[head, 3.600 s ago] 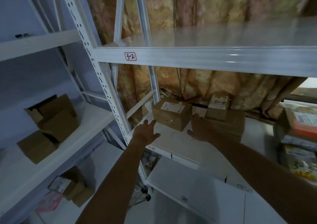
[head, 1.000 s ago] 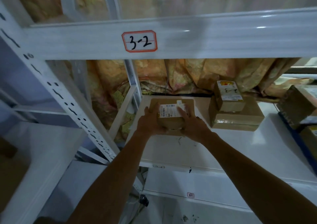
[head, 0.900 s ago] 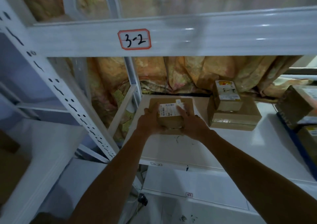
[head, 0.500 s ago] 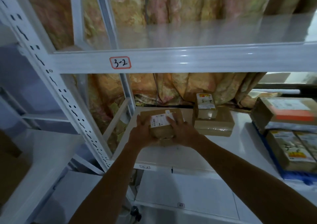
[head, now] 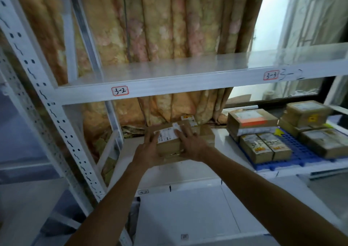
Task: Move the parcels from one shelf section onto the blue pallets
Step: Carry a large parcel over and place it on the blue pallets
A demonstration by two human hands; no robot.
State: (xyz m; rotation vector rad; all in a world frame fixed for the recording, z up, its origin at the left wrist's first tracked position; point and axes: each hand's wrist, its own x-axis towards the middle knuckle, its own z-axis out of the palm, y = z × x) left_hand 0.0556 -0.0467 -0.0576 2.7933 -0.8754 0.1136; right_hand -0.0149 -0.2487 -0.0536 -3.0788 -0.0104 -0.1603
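Judging against the earlier views, a clear change is seen: the hands that were spread and empty over the shelf [head: 188, 170] are now closed on the parcel [head: 168, 142]. It appears to be raised a little off the board, with shadow beneath it, though full clearance cannot be confirmed. The left hand [head: 148, 151] is curled round the parcel's left end, with the thumb laid on top beside the label. The right hand [head: 190, 144] is laid over the top right corner, fingers slightly spread and bent across the label's edge, so the parcel is clamped between the two palms. The pick-up is taken as done; the carry is left.

The blue pallet [head: 301, 151], well to the right of the right hand and already loaded with other parcels [head: 250, 121], has also come into view, so a transfer to the right is implied. Just beyond the right hand a flat box [head: 207, 134] with a small box [head: 190, 120] on it is left on the shelf.

The parcel's labelled face is turned up and tipped slightly toward the wrists. Its long axis is judged to run from one hand to the other, with the right end set a little farther away.
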